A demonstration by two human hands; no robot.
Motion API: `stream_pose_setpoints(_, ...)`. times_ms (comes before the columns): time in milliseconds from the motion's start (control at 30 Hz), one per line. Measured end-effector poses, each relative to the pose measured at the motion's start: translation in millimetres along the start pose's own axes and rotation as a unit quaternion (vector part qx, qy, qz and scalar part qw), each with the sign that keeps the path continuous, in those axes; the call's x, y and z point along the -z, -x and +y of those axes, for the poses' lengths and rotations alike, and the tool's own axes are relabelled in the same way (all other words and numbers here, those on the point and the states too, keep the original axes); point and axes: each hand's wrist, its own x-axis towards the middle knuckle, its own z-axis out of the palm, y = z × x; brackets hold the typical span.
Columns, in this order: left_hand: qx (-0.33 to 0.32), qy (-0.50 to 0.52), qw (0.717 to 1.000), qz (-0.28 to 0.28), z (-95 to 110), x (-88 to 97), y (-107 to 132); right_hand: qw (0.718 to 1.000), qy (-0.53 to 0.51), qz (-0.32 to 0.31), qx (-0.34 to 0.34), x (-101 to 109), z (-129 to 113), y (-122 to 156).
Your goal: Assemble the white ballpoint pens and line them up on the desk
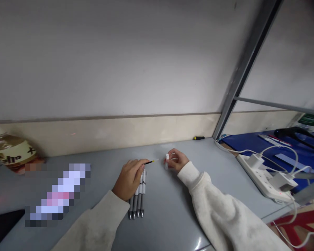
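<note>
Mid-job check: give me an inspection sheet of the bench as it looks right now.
Surface: grey table, some glare at the near edge.
Work items: thin refill; small white part; four pens side by side.
Clutter: screwdriver by the wall; bottle far left.
Hands: left hand pinches the refill, above the pens' upper ends; right hand holds the white part.
Cables: power strip at right with two chargers and white cables.
Surroundings: wall; metal post; blue mat; red stool.
</note>
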Motion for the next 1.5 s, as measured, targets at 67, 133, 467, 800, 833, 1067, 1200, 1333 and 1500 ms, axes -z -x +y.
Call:
stream_pose_setpoints(67, 0.0, -0.003, 1.0, -0.001, -0.1, -0.2, -0.1, 1.0, -0.004, 0.008, 0.008, 1.4, -1.5, -0.2)
stream_pose_setpoints(133, -0.003, -0.003, 1.0, 0.0, -0.6, -0.5, 0.1, 0.999, -0.024, 0.013, 0.018, 3.8, -5.0, 0.1)
stream_pose_setpoints(467, -0.006, -0.002, 1.0, 0.0, -1.0, -0.5, 0.7, 0.999, -0.042, 0.018, 0.018, 7.9, -7.1, -1.2)
stream_pose_setpoints(800, 0.002, -0.034, 0.999, -0.025, -2.3, -0.9, 1.7, 0.917, 0.296, -0.056, 0.261, 5.7, -6.2, 2.4)
stream_pose_setpoints(833, -0.001, -0.041, 0.999, -0.028, -2.7, -1.3, 2.0, 0.91, 0.307, -0.062, 0.271, 5.5, -5.8, 2.8)
stream_pose_setpoints(1067, -0.03, -0.089, 0.994, -0.055, 2.2, -5.5, 3.7, 0.88, 0.339, -0.108, 0.316, 3.3, -3.9, 7.5)
stream_pose_setpoints(1200, -0.039, -0.103, 0.991, -0.071, 9.2, -8.1, 4.4, 0.856, 0.36, -0.121, 0.35, -0.8, 0.2, 10.0)
stream_pose_setpoints(1333, -0.033, -0.088, 0.993, -0.065, 14.3, -12.2, 5.8, 0.833, 0.39, -0.123, 0.373, -5.8, 5.2, 10.6)
stream_pose_setpoints(1500, -0.03, -0.086, 0.994, -0.067, 14.5, -15.2, 7.2, 0.824, 0.392, -0.121, 0.39, -8.6, 7.3, 11.5)
